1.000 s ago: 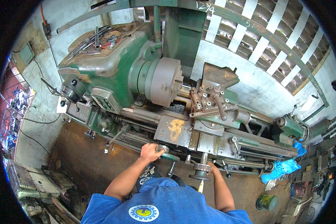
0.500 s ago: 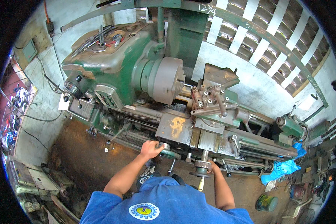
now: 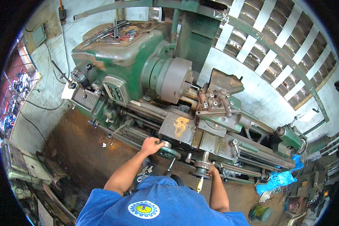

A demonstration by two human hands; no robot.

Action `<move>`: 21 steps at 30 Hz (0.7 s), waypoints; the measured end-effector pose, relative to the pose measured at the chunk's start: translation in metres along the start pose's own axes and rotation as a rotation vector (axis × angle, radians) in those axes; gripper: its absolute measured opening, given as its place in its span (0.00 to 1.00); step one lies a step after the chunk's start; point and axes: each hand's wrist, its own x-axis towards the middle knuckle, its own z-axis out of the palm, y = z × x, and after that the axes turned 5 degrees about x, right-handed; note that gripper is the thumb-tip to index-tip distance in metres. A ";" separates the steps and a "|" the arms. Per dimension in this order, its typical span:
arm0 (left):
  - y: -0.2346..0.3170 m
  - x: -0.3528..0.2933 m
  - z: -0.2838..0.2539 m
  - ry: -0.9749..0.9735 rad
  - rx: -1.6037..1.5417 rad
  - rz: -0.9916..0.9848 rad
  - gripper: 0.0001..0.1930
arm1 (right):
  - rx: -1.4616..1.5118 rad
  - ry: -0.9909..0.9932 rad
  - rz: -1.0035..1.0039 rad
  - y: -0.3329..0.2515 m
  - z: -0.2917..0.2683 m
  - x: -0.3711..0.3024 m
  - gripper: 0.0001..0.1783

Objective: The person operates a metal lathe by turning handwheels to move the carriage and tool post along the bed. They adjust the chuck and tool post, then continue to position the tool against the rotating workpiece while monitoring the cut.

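A green metal lathe stretches across the view, its grey chuck [image 3: 173, 80] at the headstock's right end. My left hand [image 3: 151, 145] is closed on the rim of the carriage handwheel [image 3: 171, 151], at the front of the apron. To its right, my right hand [image 3: 213, 170] is curled against the right side of the smaller cross-slide handwheel [image 3: 201, 168], with its fingers partly hidden. A pale handle [image 3: 199, 184] sticks out of that wheel toward me. Beyond my hands, the tool post [image 3: 214, 100] sits on the carriage, close to the chuck.
Wrenches and other hand tools [image 3: 116, 34] lie on top of the headstock [image 3: 113, 56]. The tailstock [image 3: 288, 137] stands at the bed's right end. Blue plastic [image 3: 277, 181] and a green container [image 3: 260, 213] are on the floor at right. Louvred openings line the back wall.
The whole view has tilted and shifted slightly. Both hands stay at the same handwheels, with no clear turning of either wheel visible.
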 end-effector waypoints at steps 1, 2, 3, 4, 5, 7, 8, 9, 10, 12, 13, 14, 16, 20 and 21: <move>0.000 0.000 -0.001 0.005 -0.002 -0.004 0.27 | 0.010 -0.020 0.032 -0.004 -0.001 0.000 0.29; 0.001 -0.001 -0.001 0.030 -0.025 -0.001 0.27 | 0.020 -0.039 0.064 -0.005 -0.002 0.001 0.38; 0.001 -0.001 -0.001 0.039 -0.038 0.000 0.27 | 0.010 -0.065 0.072 -0.005 -0.003 0.003 0.37; 0.001 -0.002 -0.001 0.037 -0.042 -0.008 0.27 | 0.016 -0.079 0.071 -0.004 -0.003 0.006 0.36; 0.000 -0.002 -0.001 0.068 -0.055 0.013 0.27 | -0.017 -0.047 0.082 -0.002 -0.003 0.009 0.35; -0.001 -0.002 -0.001 0.032 -0.077 0.001 0.27 | -0.006 -0.016 0.066 0.004 -0.002 0.015 0.34; -0.002 -0.001 -0.001 0.000 -0.080 -0.013 0.27 | 0.000 0.028 0.096 0.006 -0.003 0.016 0.31; -0.003 -0.001 -0.001 0.016 -0.093 -0.006 0.27 | -0.032 -0.022 0.007 0.006 -0.003 0.016 0.27; -0.004 -0.001 -0.001 0.031 -0.105 0.000 0.27 | -0.087 -0.048 -0.028 0.007 -0.004 0.014 0.24; -0.005 -0.001 0.000 0.041 -0.118 0.000 0.27 | -0.237 -0.026 -0.038 0.004 -0.005 0.011 0.12; -0.006 -0.001 0.000 0.035 -0.119 -0.006 0.27 | -0.346 -0.062 -0.088 0.001 -0.006 0.009 0.11; -0.006 -0.001 0.000 0.029 -0.121 -0.013 0.27 | -0.331 -0.080 -0.130 -0.001 -0.006 0.007 0.11; -0.007 -0.002 0.001 0.069 -0.140 0.009 0.27 | -0.353 -0.054 -0.155 -0.004 -0.005 0.004 0.12; -0.009 -0.002 0.001 0.035 -0.163 -0.028 0.27 | -0.306 0.015 -0.167 -0.002 -0.001 0.003 0.16; -0.009 -0.003 0.000 0.037 -0.176 -0.028 0.27 | -0.300 0.028 -0.085 -0.003 0.000 0.003 0.19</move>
